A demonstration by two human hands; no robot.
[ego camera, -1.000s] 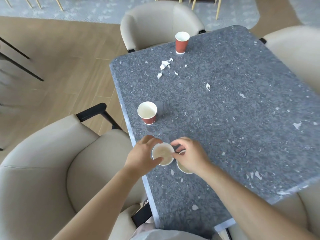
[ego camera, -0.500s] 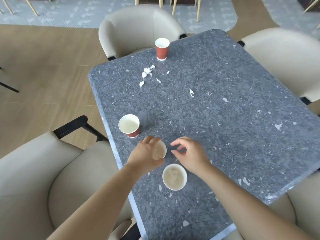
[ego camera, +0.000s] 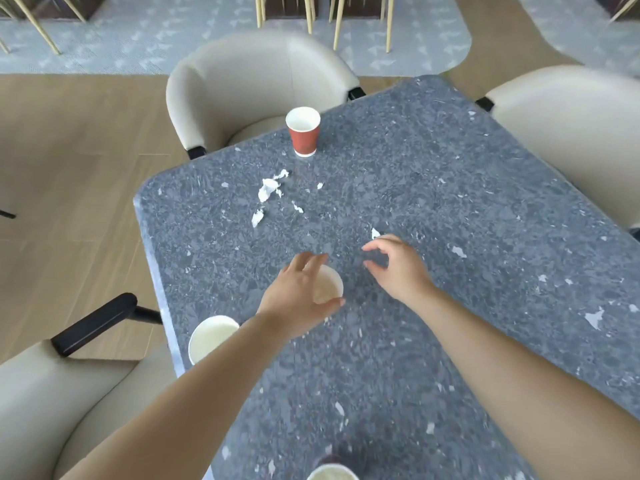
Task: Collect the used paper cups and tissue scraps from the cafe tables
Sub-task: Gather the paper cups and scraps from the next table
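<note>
With our left hand (ego camera: 298, 299) gripping the cup (ego camera: 327, 287) and our right hand (ego camera: 398, 268) empty and loosely curled, we should pinch the nearest scrap (ego camera: 375, 233) lightly, then drop it in the cup.

1. A cafe seating area: a grey speckled stone table (ego camera: 450, 323) is ringed by cream upholstered armchairs (ego camera: 249, 74).
2. A disposable red paper cup (ego camera: 303, 135) stands at the table's far edge, with torn tissue scraps (ego camera: 269, 189) near it.
3. Beyond the table, slim wooden chair legs (ego camera: 337, 19) stand on a patterned grey rug (ego camera: 173, 39) over wood flooring (ego camera: 69, 150).
</note>
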